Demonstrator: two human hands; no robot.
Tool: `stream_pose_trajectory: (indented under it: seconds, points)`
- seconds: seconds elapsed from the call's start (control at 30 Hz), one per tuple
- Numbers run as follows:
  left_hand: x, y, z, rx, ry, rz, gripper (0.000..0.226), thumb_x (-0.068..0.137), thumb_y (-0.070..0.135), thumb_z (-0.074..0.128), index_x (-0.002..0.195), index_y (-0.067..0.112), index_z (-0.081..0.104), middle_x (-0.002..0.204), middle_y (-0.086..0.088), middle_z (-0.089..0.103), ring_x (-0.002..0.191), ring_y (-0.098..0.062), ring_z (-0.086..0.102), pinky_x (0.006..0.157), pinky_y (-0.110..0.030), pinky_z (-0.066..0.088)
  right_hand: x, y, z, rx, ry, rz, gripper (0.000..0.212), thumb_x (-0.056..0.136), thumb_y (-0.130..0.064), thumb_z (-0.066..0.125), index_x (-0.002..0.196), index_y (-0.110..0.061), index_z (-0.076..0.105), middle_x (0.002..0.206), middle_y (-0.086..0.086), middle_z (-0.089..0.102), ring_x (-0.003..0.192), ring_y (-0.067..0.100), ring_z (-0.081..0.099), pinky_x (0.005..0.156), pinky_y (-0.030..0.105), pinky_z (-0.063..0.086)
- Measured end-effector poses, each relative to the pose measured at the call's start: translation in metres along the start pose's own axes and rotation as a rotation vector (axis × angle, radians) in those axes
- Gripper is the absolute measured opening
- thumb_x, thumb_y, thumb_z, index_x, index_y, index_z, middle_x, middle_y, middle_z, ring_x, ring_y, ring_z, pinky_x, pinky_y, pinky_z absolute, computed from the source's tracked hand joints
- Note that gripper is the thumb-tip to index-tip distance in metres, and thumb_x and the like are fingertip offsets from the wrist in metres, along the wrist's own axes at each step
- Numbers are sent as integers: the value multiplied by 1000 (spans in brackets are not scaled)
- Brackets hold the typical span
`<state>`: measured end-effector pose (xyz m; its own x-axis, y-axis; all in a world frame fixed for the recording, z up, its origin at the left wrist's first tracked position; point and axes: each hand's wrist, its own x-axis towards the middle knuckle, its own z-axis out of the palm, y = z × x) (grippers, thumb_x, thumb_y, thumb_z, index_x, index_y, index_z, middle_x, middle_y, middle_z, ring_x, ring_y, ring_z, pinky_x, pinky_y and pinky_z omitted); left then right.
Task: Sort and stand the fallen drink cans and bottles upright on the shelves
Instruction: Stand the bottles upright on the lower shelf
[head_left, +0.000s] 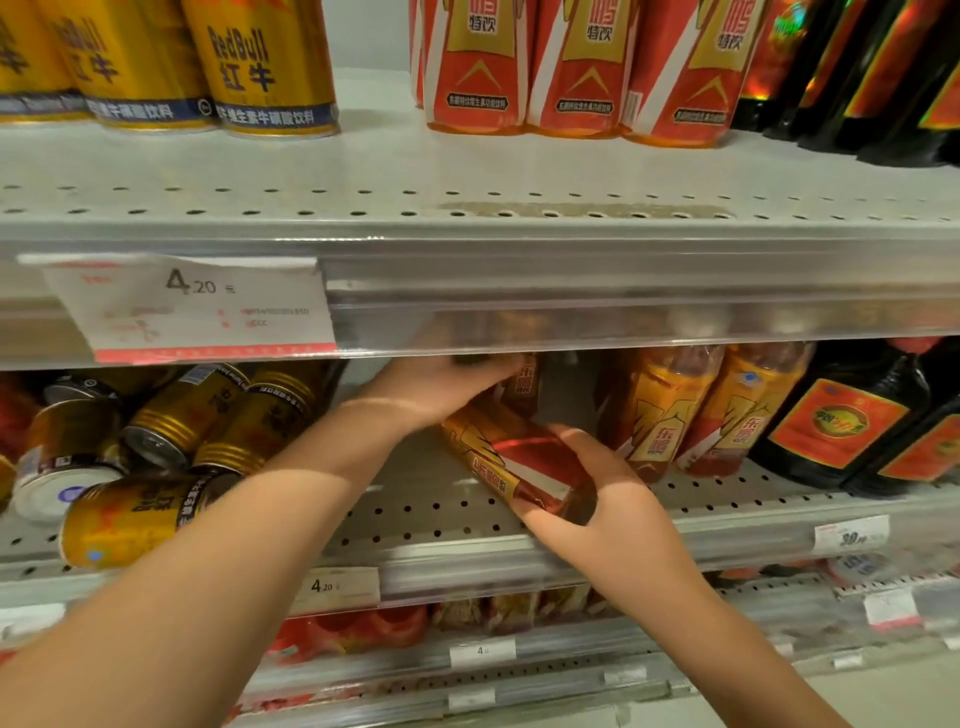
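On the middle shelf (441, 514) my right hand (597, 499) grips the base of a tilted orange-and-red labelled drink bottle (514, 462) that leans up and to the left. My left hand (441, 384) reaches deeper under the upper shelf and holds a second bottle (524, 384) near its top; the shelf edge hides its cap. To the left, several gold drink cans (171, 426) lie fallen in a heap, one (124, 519) near the front edge. Two matching bottles (691, 410) stand tilted to the right of my hands.
Dark bottles with red labels (852, 421) stand at the far right. On the upper shelf (467, 208) stand gold cans (260, 67), red-labelled bottles (571, 67) and dark bottles. Price tags hang on the shelf rails. Lower shelves hold more drinks.
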<state>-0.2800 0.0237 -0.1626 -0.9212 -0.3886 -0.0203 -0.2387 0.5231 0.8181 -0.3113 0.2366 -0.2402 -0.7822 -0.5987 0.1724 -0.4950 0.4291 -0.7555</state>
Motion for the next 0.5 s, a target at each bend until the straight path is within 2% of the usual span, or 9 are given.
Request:
stream_pose_trajectory:
  seconds: [0.07,0.1,0.13,0.17,0.23,0.27,0.3,0.37,0.5]
  points:
    - [-10,-23,5,-9,228,-103,65,86,76,59,138,37,51,132,9,58,118,-12,55,102,-33,44,-2,-1,4,4,10,-19,67,72,-64,70,131,-63,39,119,-32,52,104,-16,55,78,6,50]
    - [-22,-34,9,0,279,-207,78,84,82,53,143,32,48,140,3,56,123,-18,53,107,-40,41,-2,-1,5,13,13,-29,68,72,-63,70,133,-62,39,120,-32,52,105,-14,56,81,10,52]
    - [-31,-42,12,-4,258,-320,81,82,86,49,141,30,49,140,2,57,121,-19,53,106,-39,38,-2,-3,7,22,14,-40,69,72,-62,70,133,-63,38,121,-33,50,105,-13,56,83,12,53]
    - [-37,-48,15,-38,223,-402,76,81,89,46,130,31,54,129,6,63,110,-16,56,99,-35,39,-1,-5,9,30,13,-52,69,72,-62,70,133,-64,37,121,-35,48,106,-13,56,84,11,52]
    - [-41,-47,19,-196,179,-486,75,77,90,48,110,24,60,90,9,76,77,-14,67,73,-28,50,-1,-11,14,50,17,-77,69,73,-62,70,132,-66,35,122,-39,44,109,-14,53,83,6,48]
    - [-42,-45,18,-303,162,-491,74,76,87,54,108,20,63,77,3,77,65,-16,71,60,-28,54,-1,-13,17,68,28,-82,69,73,-63,70,132,-66,35,123,-38,45,110,-15,52,82,3,46]
    - [-41,-44,17,-425,147,-477,71,74,81,64,109,19,65,75,-2,78,62,-19,74,54,-29,57,-1,-14,21,95,41,-77,68,72,-64,70,132,-64,37,123,-35,47,110,-15,53,83,3,46]
    - [-42,-43,16,-611,169,-400,66,67,67,81,113,22,65,82,-6,78,69,-22,77,56,-32,60,-2,-17,24,164,67,-40,70,72,-65,70,134,-59,39,122,-30,54,110,-13,55,82,3,47]
    - [-46,-43,19,-639,205,-226,65,65,54,82,121,28,62,107,-4,77,88,-22,76,67,-33,60,-2,-18,21,210,65,7,72,72,-69,69,135,-56,36,113,-27,60,103,-15,57,74,2,47]
